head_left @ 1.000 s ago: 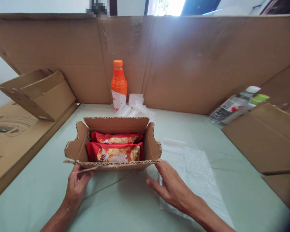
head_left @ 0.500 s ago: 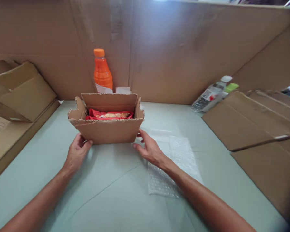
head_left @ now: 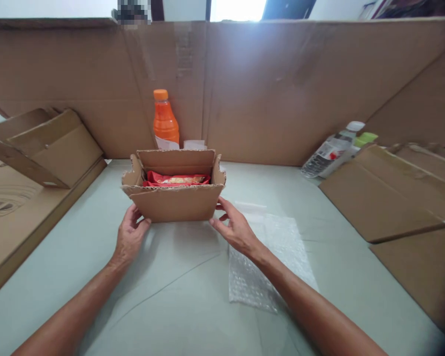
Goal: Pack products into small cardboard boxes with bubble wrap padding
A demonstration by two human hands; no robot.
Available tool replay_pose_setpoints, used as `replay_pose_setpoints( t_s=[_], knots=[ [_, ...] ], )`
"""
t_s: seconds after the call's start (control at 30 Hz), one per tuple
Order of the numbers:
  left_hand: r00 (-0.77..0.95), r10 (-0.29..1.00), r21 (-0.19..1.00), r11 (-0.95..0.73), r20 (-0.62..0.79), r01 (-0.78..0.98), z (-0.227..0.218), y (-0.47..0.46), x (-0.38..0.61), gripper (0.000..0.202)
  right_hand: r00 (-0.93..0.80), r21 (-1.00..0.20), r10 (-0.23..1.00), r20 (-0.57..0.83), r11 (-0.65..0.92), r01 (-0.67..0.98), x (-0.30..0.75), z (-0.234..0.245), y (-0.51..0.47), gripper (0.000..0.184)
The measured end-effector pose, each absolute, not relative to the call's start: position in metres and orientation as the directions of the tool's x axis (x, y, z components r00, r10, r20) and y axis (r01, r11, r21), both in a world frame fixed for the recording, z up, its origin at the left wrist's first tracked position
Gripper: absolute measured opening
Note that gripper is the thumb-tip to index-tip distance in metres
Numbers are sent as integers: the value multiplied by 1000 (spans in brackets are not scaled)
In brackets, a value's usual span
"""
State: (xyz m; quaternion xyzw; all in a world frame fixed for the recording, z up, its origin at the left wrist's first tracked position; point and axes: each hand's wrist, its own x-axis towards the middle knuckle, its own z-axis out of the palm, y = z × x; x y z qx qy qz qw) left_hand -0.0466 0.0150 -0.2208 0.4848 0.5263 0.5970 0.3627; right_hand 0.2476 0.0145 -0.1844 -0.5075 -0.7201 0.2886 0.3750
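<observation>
A small open-topped cardboard box (head_left: 178,206) stands upright towards the back of the table, its flaps raised. Inside it lies a red snack packet (head_left: 176,179) with a pale printed patch; the packet's lower part is hidden by the box's front wall. My left hand (head_left: 131,235) is at the box's lower left corner, thumb at the front and fingers behind the side. At the lower right corner is my right hand (head_left: 235,227), its fingers against the side and its thumb by the front edge. Bubble wrap (head_left: 272,262) lies partly under my right forearm.
Behind the box stands an orange bottle (head_left: 166,121) against the tall cardboard wall (head_left: 259,99). A clear water bottle (head_left: 332,151) leans at the back right, beside a green-capped one (head_left: 365,139). Flattened cardboard (head_left: 393,193) lies at right; more boxes (head_left: 59,146) sit at left.
My view has tilted up and turned slightly left, so the scene sits lower and further right. Both hands stay at the box's lower corners; the box has shifted little, if at all.
</observation>
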Motion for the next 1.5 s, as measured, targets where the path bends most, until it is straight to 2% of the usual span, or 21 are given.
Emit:
replay_pose_setpoints(
  t_s=[0.17, 0.3, 0.4, 0.53, 0.6, 0.7, 0.8, 0.87, 0.93, 1.0, 1.1, 1.17, 1.23, 1.3, 1.37, 1.5],
  knots=[
    [-366, 921, 988, -94, 134, 125, -246, -26, -54, 33, -197, -687, 902, 385, 422, 592, 252, -211, -14, 49],
    [-321, 945, 990, -26, 70, 140, -265, -60, -55, 32, -213, -576, 834, 509, 514, 636, 270, -230, -44, 34],
    [-311, 948, 994, -33, 64, 104, -258, -55, -49, 39, -199, -615, 872, 448, 462, 638, 267, -227, -38, 29],
    [-227, 968, 993, -93, 108, 72, -232, -13, -46, 65, -168, -777, 940, 298, 341, 530, 246, -209, 3, 56],
    [-202, 971, 991, -120, 131, 65, -221, 8, -46, 75, -219, -832, 936, 276, 346, 433, 243, -199, 26, 60],
    [-242, 963, 991, -95, 114, 91, -213, 11, -48, 85, -213, -834, 935, 283, 350, 426, 261, -186, 38, 41],
    [-249, 953, 948, -94, 174, 303, -213, -25, -48, 87, -66, -784, 954, 292, 278, 555, 300, -179, 18, 28],
    [-65, 966, 856, -190, 251, 481, -213, -57, -39, 75, -2, -744, 970, 242, 186, 641, 324, -178, -4, 28],
    [249, 922, 731, -387, 296, 562, -214, -82, -19, 63, -37, -691, 988, 149, 131, 710, 336, -179, -21, 28],
    [536, 793, 617, -583, 290, 529, -212, -92, 11, 61, -159, -643, 987, 33, 142, 753, 335, -179, -24, 27],
    [784, 600, 539, -719, 161, 439, -208, -87, 61, 63, -291, -614, 955, -52, 200, 764, 321, -178, 2, 20],
    [848, 525, 522, -743, 66, 419, -206, -81, 85, 60, -263, -614, 965, -2, 206, 762, 318, -171, 33, 16],
    [860, 509, 502, -752, 31, 427, -207, -78, 95, 55, -171, -612, 979, 108, 201, 765, 325, -161, 63, 24],
    [851, 523, 489, -755, 49, 437, -210, -77, 96, 54, -60, -610, 969, 239, 198, 767, 342, -152, 78, 38],
    [838, 538, 481, -761, 89, 436, -215, -79, 92, 55, 8, -604, 944, 330, 205, 771, 361, -150, 71, 44],
    [821, 538, 426, -798, 189, 425, -226, -79, 89, 39, 0, -572, 942, 337, 205, 794, 385, -175, 6, 35]
  ],
)
